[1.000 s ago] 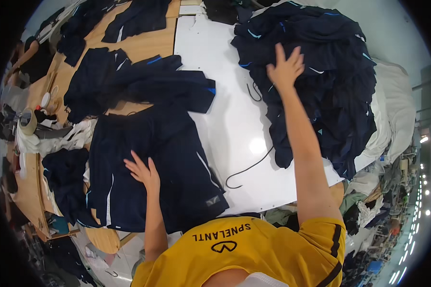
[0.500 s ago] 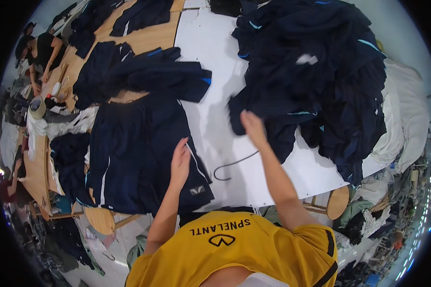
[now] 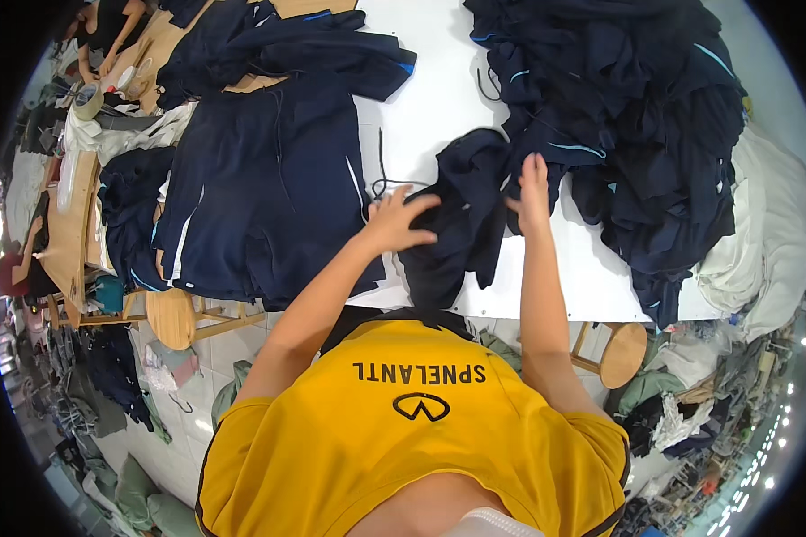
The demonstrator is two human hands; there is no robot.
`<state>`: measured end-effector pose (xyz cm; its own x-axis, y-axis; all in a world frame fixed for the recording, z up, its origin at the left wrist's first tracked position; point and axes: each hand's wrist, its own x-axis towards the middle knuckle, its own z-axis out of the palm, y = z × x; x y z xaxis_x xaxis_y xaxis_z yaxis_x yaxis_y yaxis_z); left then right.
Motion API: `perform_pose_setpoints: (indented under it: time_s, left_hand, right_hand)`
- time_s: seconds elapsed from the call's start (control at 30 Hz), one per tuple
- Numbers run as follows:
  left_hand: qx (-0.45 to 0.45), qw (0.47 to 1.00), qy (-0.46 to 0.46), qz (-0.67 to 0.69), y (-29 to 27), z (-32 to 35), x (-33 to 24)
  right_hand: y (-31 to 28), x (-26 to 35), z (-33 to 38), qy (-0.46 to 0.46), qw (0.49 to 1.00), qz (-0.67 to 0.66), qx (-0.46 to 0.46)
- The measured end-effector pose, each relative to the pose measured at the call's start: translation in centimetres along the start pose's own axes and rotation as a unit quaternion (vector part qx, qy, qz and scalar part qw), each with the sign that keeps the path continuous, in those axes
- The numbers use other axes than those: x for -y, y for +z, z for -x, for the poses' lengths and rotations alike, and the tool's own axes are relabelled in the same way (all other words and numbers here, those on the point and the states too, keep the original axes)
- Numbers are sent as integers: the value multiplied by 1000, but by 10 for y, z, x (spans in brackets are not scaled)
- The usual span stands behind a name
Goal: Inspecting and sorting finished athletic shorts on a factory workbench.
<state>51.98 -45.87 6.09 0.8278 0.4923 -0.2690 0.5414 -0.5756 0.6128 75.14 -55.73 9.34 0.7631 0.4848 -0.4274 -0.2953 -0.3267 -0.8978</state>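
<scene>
A crumpled navy garment [image 3: 461,210] lies on the white tabletop in front of me, a dark cord trailing from its upper left. My left hand [image 3: 398,221] is at the garment's left side with the fingers spread wide, over or touching its edge; I cannot tell which. On the garment's right, my right hand [image 3: 534,199] is open, fingers stretched out and thumb apart. Neither hand grips the cloth. Navy shorts [image 3: 260,197] with white side stripes and a drawstring lie flat to the left. A large heap of navy garments [image 3: 636,134] with light-blue trim fills the right side.
More navy clothing [image 3: 304,45] lies beyond the shorts. White cloth [image 3: 761,224] is piled past the heap at right. Wooden stools [image 3: 172,318] stand under the table's near edge [image 3: 600,315]. A person in black [image 3: 107,31] works at the far left.
The crumpled garment has come away from the heap into the space between my hands. My left hand moved right, off the flat shorts; my right hand shifted slightly right. The view has shifted.
</scene>
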Motion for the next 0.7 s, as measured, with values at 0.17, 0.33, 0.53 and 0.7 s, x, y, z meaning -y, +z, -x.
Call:
perform_pose_setpoints:
  time_s: [0.17, 0.33, 0.53, 0.7]
  left_hand:
    - [38, 987, 144, -61, 50, 24, -8]
    - [-112, 991, 60, 39, 83, 20, -10]
    - [-24, 996, -42, 76, 67, 15, 9]
    - [-45, 999, 21, -4, 71, 31, -16]
  right_hand:
    - [3, -73, -4, -251, 919, 301, -38]
    - [12, -88, -9, -173, 869, 457, -81]
    - [-30, -59, 0, 17, 986, -100, 136]
    - [-49, -46, 19, 73, 851, -463, 234]
